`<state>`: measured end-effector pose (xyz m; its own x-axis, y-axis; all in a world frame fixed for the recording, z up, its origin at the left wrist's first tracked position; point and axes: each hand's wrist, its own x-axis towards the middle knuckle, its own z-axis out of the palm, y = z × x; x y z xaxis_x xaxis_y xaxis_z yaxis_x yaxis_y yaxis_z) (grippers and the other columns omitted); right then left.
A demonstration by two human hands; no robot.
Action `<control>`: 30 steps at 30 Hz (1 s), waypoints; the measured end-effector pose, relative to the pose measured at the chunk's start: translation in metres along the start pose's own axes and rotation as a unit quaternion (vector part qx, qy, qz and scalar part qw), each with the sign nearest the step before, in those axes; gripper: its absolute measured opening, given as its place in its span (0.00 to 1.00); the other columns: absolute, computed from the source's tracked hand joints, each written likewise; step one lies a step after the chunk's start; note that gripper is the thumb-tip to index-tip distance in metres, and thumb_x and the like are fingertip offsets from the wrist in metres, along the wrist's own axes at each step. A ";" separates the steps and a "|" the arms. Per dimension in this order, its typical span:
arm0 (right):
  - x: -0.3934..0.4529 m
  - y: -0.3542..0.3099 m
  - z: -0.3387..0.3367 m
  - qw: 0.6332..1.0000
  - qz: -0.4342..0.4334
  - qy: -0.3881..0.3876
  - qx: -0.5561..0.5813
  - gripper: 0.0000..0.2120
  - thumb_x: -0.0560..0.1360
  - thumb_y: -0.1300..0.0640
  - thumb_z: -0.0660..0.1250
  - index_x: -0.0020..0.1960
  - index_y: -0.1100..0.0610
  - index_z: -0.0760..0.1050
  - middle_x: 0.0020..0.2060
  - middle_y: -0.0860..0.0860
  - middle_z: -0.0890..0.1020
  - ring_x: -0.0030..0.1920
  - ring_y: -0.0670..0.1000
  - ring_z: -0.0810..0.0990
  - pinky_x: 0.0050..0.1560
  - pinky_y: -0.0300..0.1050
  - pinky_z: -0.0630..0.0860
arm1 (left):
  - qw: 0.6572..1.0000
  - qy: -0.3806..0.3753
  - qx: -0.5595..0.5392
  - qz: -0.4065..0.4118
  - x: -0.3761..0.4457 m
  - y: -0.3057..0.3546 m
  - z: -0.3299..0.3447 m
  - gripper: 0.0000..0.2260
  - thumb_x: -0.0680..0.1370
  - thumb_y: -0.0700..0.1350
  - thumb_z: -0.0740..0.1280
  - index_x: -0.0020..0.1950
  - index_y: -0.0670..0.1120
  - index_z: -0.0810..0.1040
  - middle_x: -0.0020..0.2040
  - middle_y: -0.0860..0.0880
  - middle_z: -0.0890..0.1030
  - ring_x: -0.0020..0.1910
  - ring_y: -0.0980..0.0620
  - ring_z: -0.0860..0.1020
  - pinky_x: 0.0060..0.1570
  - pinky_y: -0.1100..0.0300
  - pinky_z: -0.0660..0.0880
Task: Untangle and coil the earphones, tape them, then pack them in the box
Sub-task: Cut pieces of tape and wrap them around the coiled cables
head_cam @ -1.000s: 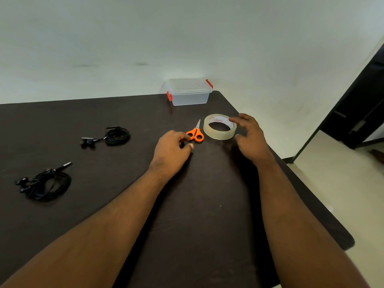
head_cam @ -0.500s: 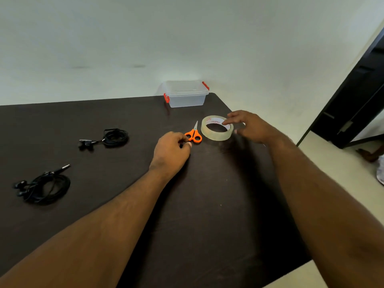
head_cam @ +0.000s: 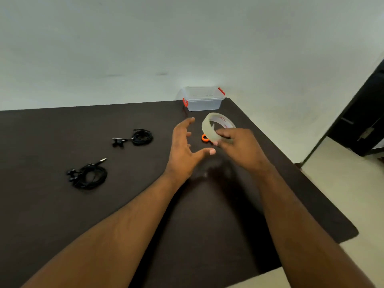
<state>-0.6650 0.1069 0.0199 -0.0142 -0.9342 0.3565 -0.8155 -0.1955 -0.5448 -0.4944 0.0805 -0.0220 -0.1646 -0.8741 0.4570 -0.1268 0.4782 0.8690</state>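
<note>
My right hand (head_cam: 241, 148) grips a roll of clear tape (head_cam: 208, 129) and holds it tilted above the dark table (head_cam: 104, 204). My left hand (head_cam: 182, 148) hovers just left of the roll with fingers spread, holding nothing. Two coiled black earphones lie to the left: one (head_cam: 135, 138) farther back, another (head_cam: 88, 175) nearer with its plug sticking out. A clear plastic box (head_cam: 202, 98) with red latches and its lid on stands at the table's far edge. Orange scissors (head_cam: 204, 138) lie under the tape, mostly hidden.
The table's right edge runs close to my right arm, with a pale floor (head_cam: 342, 183) beyond it. A dark door (head_cam: 365, 121) stands at the far right. A plain wall (head_cam: 145, 48) is behind the table.
My right hand has picked the tape roll up off the table and tilted it. My left hand left the scissors, rose and opened beside the roll.
</note>
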 end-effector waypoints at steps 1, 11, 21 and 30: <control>-0.006 -0.012 0.007 1.000 -0.019 0.013 0.021 0.13 0.72 0.57 0.71 0.56 0.50 0.81 0.51 0.49 0.85 0.54 0.48 0.81 0.58 0.45 0.75 | 1.000 0.006 0.019 0.019 -0.008 0.001 -0.009 0.40 0.64 0.49 0.80 0.69 0.61 0.62 0.68 0.59 0.64 0.62 0.59 0.70 0.52 0.65 0.72; -0.018 -0.096 0.077 0.980 -0.039 -0.038 0.193 0.15 0.65 0.51 0.70 0.51 0.49 0.83 0.37 0.34 0.82 0.47 0.36 0.80 0.46 0.30 0.74 | 0.971 0.041 0.209 0.112 -0.048 0.003 -0.123 0.29 0.67 0.44 0.79 0.65 0.45 0.71 0.62 0.51 0.77 0.59 0.55 0.75 0.59 0.59 0.71; -0.010 -0.094 0.089 0.940 -0.032 -0.117 0.320 0.11 0.73 0.65 0.71 0.55 0.60 0.83 0.46 0.52 0.86 0.50 0.53 0.84 0.54 0.49 0.78 | 0.932 0.020 0.267 0.246 -0.035 -0.004 -0.144 0.14 0.71 0.41 0.74 0.55 0.39 0.83 0.55 0.42 0.82 0.54 0.45 0.80 0.55 0.53 0.76; -0.008 -0.093 0.095 0.958 -0.068 -0.085 0.264 0.12 0.71 0.66 0.71 0.54 0.57 0.83 0.43 0.53 0.84 0.43 0.55 0.81 0.44 0.47 0.75 | 0.942 0.025 0.226 0.246 -0.032 -0.011 -0.149 0.10 0.71 0.40 0.74 0.51 0.39 0.84 0.52 0.42 0.83 0.50 0.45 0.82 0.50 0.51 0.79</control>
<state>-0.5346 0.1044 -0.0045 0.2035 -0.9154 0.3474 -0.3962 -0.4014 -0.8258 -0.3419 0.0907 -0.0176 -0.2671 -0.5355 0.8012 -0.4522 0.8038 0.3865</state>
